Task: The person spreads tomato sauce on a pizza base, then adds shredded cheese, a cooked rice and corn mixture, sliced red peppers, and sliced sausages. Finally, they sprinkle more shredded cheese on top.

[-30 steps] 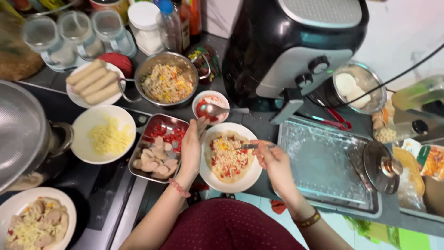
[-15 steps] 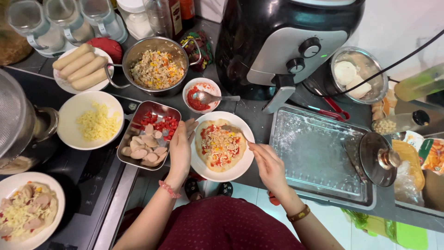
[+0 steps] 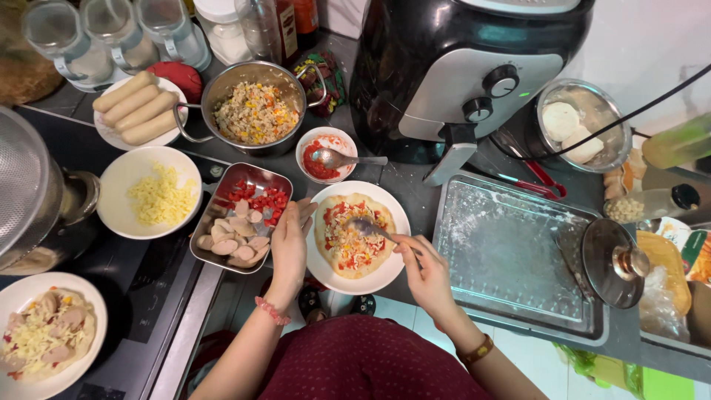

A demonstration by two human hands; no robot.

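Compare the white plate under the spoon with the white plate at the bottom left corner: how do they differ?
The centre white plate is in full view beside the right hand, whose spoon rests on its topped flatbread; the corner white plate is cut by the picture's edge, no hand near. The corner plate's flatbread shows sliced sausage; the centre one shows none. Both are round white plates holding cheese-topped flatbread.
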